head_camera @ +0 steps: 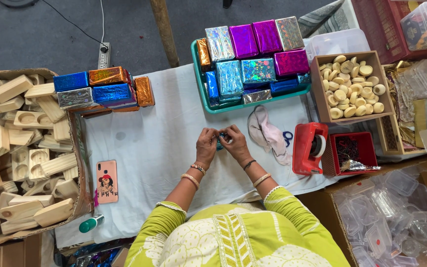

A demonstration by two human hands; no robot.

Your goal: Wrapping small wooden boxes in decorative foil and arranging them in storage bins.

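Observation:
My left hand (206,145) and my right hand (234,142) meet at the middle of the white cloth-covered table (159,148). Between their fingertips they pinch a small blue shiny foil-wrapped piece (220,141), mostly hidden by the fingers. Both wrists wear bangles and both sleeves are green. Just beyond the hands stands a teal tray (199,74) stacked with shiny wrapped boxes in purple, blue and silver.
A stack of wrapped boxes (102,89) sits far left, beside a carton of wooden blocks (21,148). A phone (106,181) lies near left. On the right are a cloth (268,133), red tape dispenser (310,148), red bin (352,153), box of round discs (352,86), plastic containers (396,212).

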